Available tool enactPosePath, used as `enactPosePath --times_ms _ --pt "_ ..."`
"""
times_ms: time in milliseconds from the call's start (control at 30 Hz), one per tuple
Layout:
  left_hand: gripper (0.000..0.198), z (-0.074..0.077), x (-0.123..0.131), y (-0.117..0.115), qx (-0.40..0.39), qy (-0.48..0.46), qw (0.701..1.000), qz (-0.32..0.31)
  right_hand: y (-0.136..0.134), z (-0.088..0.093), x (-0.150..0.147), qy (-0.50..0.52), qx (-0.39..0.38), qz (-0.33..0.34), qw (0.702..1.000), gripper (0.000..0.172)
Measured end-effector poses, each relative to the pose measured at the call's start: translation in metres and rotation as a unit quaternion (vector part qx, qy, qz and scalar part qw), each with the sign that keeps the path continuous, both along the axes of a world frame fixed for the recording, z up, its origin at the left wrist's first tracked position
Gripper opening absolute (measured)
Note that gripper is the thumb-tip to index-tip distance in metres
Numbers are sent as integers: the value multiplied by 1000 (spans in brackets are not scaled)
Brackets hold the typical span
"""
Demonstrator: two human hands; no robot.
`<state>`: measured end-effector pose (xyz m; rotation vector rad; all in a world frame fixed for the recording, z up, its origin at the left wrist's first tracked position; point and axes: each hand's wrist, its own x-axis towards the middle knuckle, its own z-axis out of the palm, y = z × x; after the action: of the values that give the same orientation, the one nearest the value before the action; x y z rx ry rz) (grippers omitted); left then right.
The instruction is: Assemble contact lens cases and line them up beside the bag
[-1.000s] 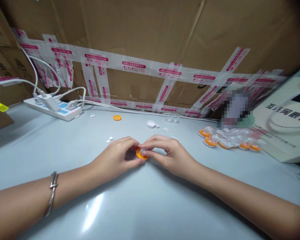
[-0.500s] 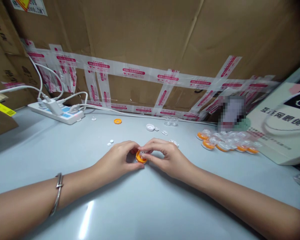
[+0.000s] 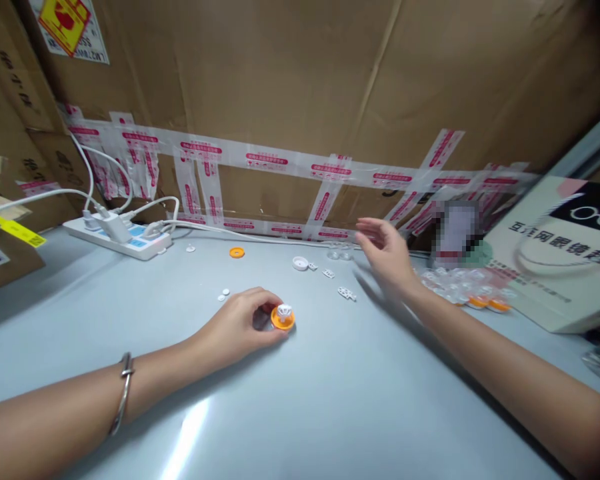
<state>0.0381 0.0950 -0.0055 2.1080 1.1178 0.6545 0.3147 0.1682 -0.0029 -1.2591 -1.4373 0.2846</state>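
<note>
My left hand (image 3: 243, 319) grips a round orange base (image 3: 276, 324) between thumb and fingers, low over or on the grey table. A white slotted piece (image 3: 285, 311) stands up in the middle of that base. My right hand (image 3: 386, 252) is raised off to the right, fingers apart and holding nothing. Just left of its fingertips lie clear plastic domes (image 3: 341, 251). Below and to the left of it are a white perforated piece (image 3: 347, 293) and a smaller one (image 3: 329, 273). A white round cup (image 3: 301, 264) rests farther left.
An orange ring (image 3: 237, 253) and small white discs (image 3: 223, 294) lie behind my left hand. A power strip (image 3: 120, 237) with cables sits at the back left. Clear-topped orange pieces (image 3: 477, 301) cluster at right, before a white printed box (image 3: 555, 260). Large cardboard (image 3: 280, 80) walls the back.
My right hand has let go of the white piece on the orange base and moved right and back toward the clear domes. My left hand keeps its hold. The view has shifted slightly.
</note>
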Motion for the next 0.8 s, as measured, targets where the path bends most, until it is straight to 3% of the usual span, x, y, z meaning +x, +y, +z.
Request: enactPosePath --times_ms 67,233,400,600,800 --pt "21 0 0 0 -13 -12 1000 7 18 -13 17 -36 -75 -23 996 43" --pt "22 -2 -2 1 -47 -49 998 17 37 -38 26 -25 -126 -8 992 61" --pt "27 -4 -4 3 -61 -56 996 31 43 -42 28 26 -146 -7 989 58" --pt "31 0 -1 5 -82 -96 992 2 26 -29 31 95 -116 -28 988 52" --pt "36 35 -1 -4 -96 -160 982 41 -28 10 1 117 -78 49 989 55"
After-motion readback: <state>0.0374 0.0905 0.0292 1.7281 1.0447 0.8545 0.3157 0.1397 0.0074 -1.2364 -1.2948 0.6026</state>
